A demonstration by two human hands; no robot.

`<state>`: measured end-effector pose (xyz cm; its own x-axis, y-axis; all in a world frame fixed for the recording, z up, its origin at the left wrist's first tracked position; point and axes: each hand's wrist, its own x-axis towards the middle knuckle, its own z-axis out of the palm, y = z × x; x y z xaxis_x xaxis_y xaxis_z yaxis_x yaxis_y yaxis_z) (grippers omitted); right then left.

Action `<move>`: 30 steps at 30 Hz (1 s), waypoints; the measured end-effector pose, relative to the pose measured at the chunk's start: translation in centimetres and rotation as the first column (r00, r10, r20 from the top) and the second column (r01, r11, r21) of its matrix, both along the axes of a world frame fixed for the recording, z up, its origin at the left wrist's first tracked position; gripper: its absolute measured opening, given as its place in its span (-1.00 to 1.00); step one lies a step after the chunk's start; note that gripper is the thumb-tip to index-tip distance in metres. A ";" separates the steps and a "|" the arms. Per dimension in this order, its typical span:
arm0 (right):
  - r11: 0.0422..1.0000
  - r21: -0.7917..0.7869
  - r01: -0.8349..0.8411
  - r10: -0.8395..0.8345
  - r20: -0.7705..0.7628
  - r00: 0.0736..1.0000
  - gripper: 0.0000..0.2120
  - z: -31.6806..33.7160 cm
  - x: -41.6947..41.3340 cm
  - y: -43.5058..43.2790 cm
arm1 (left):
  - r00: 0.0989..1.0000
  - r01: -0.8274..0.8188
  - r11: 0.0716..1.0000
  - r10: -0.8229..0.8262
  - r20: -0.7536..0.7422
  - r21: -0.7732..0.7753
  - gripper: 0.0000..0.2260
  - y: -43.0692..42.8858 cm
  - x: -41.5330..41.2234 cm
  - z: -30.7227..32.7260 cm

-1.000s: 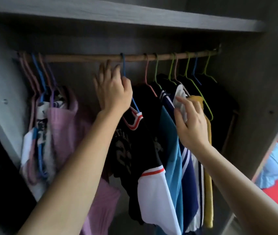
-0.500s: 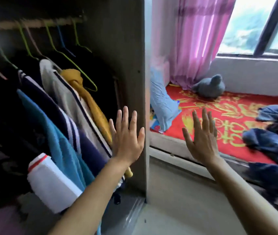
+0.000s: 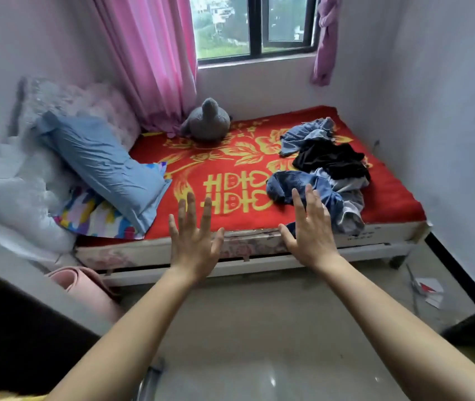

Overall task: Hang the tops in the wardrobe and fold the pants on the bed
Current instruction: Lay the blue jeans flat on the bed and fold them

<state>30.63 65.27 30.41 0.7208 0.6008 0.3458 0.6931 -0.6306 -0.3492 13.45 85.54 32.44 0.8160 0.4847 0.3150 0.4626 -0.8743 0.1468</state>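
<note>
A heap of pants lies on the right half of the bed [image 3: 389,209], which has a red and gold cover: dark blue jeans [image 3: 285,183] at the front, a black pair [image 3: 331,160] in the middle, a light blue pair [image 3: 305,134] behind. My left hand [image 3: 194,241] is stretched out with its fingers spread, empty, above the bed's front edge. My right hand [image 3: 310,230] is likewise spread and empty, just in front of the dark blue jeans without touching them. The wardrobe is out of view.
A blue pillow [image 3: 103,166] leans at the bed's left end over a multicoloured cloth [image 3: 94,212]. A grey plush toy [image 3: 207,120] sits by the pink curtain [image 3: 155,59]. A pink roll [image 3: 86,287] and paper scraps [image 3: 430,287] lie on the floor.
My view has swung from the wardrobe's hanging tops to the bed. Both hands let go of the hangers and clothes and now reach, open, towards the pants.
</note>
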 end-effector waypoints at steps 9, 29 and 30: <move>0.970 -0.171 0.173 -0.202 -0.170 0.965 -0.09 -7.6 13.9 -0.9 | 0.980 0.088 0.988 -0.109 -0.168 -0.129 -0.26 2.3 17.2 -8.4; 0.866 -0.408 0.289 -0.445 -0.364 0.818 -0.18 -14.0 51.4 4.9 | 0.881 -0.026 0.875 -0.209 -0.425 -0.484 -0.33 12.8 58.4 -16.0; 0.869 -0.421 0.259 -0.428 -0.380 0.820 -0.19 -15.0 53.4 5.4 | 0.878 -0.068 0.868 -0.183 -0.443 -0.493 -0.33 12.9 59.6 -17.0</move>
